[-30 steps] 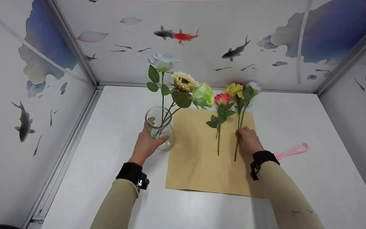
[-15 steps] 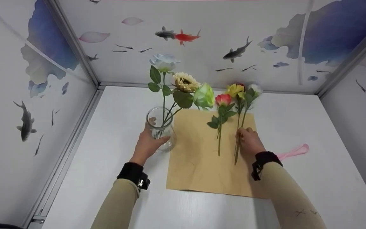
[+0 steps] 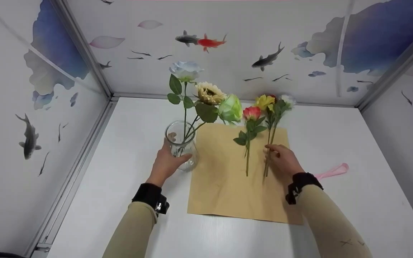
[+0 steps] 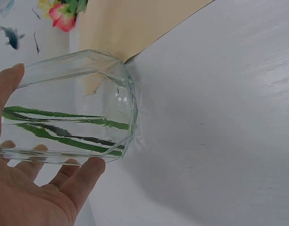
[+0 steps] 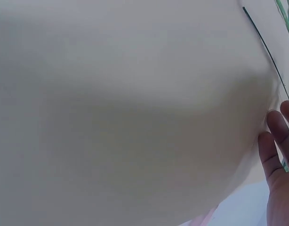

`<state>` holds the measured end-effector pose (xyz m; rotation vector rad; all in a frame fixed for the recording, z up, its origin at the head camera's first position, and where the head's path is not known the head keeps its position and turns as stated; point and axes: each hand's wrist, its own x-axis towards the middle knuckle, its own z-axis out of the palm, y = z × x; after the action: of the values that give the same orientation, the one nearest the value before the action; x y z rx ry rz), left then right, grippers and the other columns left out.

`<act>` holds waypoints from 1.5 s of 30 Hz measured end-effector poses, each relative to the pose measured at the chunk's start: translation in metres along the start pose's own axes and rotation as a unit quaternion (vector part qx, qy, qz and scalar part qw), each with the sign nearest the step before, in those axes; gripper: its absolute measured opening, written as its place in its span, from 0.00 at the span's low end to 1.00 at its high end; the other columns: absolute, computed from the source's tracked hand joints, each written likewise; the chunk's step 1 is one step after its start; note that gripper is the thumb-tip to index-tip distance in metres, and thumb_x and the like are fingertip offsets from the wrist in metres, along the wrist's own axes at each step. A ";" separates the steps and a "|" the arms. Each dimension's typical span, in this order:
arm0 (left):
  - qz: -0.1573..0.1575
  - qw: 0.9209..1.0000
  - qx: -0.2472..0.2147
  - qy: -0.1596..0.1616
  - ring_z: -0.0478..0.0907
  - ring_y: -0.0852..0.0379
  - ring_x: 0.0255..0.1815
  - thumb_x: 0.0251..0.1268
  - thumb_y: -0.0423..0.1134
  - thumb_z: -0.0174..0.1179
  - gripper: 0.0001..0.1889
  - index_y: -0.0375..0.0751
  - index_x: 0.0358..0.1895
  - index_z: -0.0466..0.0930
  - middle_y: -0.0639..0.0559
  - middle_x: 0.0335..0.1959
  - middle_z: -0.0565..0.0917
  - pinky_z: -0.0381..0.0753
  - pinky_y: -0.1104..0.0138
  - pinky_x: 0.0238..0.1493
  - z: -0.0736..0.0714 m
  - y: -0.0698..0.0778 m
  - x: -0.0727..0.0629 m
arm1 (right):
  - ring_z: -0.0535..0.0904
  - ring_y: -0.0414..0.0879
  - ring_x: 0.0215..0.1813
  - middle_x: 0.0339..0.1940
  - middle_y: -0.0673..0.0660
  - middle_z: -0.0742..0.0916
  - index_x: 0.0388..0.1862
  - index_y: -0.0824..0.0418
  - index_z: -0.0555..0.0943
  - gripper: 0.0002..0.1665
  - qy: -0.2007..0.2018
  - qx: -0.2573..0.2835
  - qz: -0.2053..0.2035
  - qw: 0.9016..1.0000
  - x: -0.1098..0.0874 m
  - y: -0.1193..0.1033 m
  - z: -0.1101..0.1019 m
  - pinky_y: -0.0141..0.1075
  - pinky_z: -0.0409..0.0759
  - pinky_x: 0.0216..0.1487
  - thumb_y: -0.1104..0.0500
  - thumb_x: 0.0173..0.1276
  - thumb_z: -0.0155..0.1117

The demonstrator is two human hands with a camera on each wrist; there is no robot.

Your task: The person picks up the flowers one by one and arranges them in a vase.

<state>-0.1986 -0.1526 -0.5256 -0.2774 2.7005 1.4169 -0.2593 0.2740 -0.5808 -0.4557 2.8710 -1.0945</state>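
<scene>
Your left hand (image 3: pixel 167 165) is wrapped around the clear, faceted glass vase (image 4: pixel 69 96), thumb on one side and fingers on the other. The vase stands just beside the left edge of the smooth brown sheet of paper (image 3: pixel 224 193). Through its angular wall you can see slim green stems (image 4: pixel 64 140) running down to the base. Above the rim rise a pale blue, ruffled bloom (image 3: pixel 185 71), a cream sunflower with a dark, coarse centre (image 3: pixel 210 93) and a rounded, lime-green bloom (image 3: pixel 231 108).

Your right hand (image 3: pixel 284 159), well apart from the left, has its fingertips at the thin stems of the frilled yellow bloom (image 3: pixel 265 102) and the small white bloom (image 3: pixel 287 101); you cannot tell whether they are pinched. To the left of those stems, a layered coral-red bloom (image 3: pixel 252 113) has its leafy stem over the paper. Beyond your right wrist, a thin, glossy pink strip (image 3: pixel 333 172) lies on the smooth white table (image 3: pixel 346 139).
</scene>
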 end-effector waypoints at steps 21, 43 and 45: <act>0.012 1.000 -0.003 -0.003 0.63 0.40 0.78 0.57 0.52 0.74 0.56 0.48 0.83 0.46 0.37 0.78 0.65 0.64 0.46 0.74 -0.001 -0.002 0.001 | 0.82 0.57 0.58 0.55 0.63 0.88 0.58 0.64 0.84 0.24 0.017 0.106 0.154 0.982 0.005 -0.035 -0.003 0.49 0.77 0.61 0.49 0.81 0.53; -0.002 1.000 0.006 -0.002 0.62 0.39 0.78 0.58 0.54 0.74 0.55 0.51 0.83 0.47 0.38 0.78 0.64 0.65 0.43 0.73 -0.001 0.002 -0.003 | 0.70 0.38 0.20 0.33 0.55 0.87 0.77 0.71 0.58 0.32 -0.008 0.425 0.253 0.869 0.008 -0.052 -0.005 0.31 0.68 0.24 0.63 0.80 0.52; -0.005 1.000 0.007 -0.003 0.62 0.39 0.78 0.58 0.54 0.73 0.55 0.51 0.83 0.47 0.39 0.78 0.64 0.65 0.43 0.73 -0.001 0.003 -0.003 | 0.72 0.39 0.21 0.33 0.56 0.87 0.75 0.72 0.57 0.29 -0.007 0.447 0.252 0.858 0.008 -0.053 -0.006 0.32 0.70 0.25 0.64 0.81 0.50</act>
<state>-0.1959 -0.1517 -0.5224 -0.2849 2.6996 1.3949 -0.2537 0.2379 -0.5413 0.3186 1.9039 -2.0117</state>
